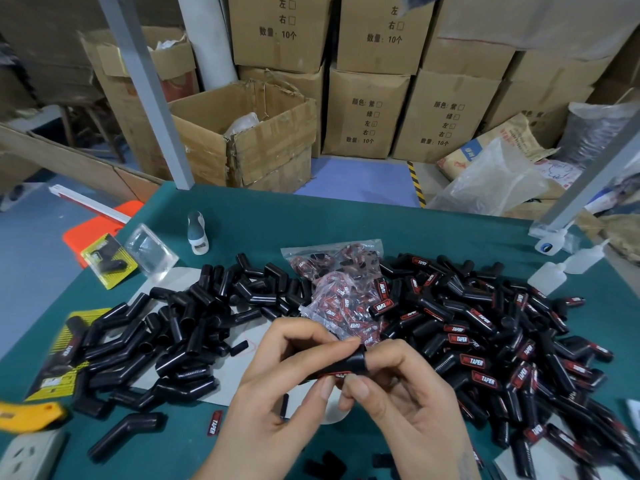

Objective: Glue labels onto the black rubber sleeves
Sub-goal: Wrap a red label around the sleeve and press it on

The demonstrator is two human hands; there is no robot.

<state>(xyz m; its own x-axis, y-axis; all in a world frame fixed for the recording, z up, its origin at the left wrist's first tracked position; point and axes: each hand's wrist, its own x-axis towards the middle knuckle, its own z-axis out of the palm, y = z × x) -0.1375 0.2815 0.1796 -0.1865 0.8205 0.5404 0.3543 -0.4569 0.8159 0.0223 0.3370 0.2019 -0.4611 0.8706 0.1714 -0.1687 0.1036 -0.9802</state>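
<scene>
1. Step in hand: I judge this to be the pressing-on stage. Both hands hold one black rubber sleeve point(349, 364) just above the tabletop point(263, 216), at 6 o'clock from the bag of labels point(341, 292).
2. Left hand point(277, 386): grip closed on the sleeve, with the thumb under it near the label and the curled fingers over its top.
3. Right hand point(401, 389): grip closed on the same sleeve; one fingertip sits inside or over its open end, and the thumb presses near the red-edged label point(334, 374) on the sleeve's lower face.
4. The label shows only as a red edge; I cannot tell whether it is fully seated.
5. Supply: unlabelled sleeves point(180, 327) are heaped at 9 o'clock from the hands; labelled sleeves point(485, 344) are heaped at 3 o'clock.
6. A loose label point(215, 423) lies on the tabletop at 8 o'clock from the hands.
7. Glue bottles point(568, 268) lie near the tabletop's 2 o'clock edge, well apart from the hands; a further small bottle point(196, 233) stands at 11 o'clock.
8. Next move, as I judge it: firm, even thumb pressure along the label, then release onto the 3 o'clock heap, and a fresh sleeve taken from 9 o'clock.
</scene>
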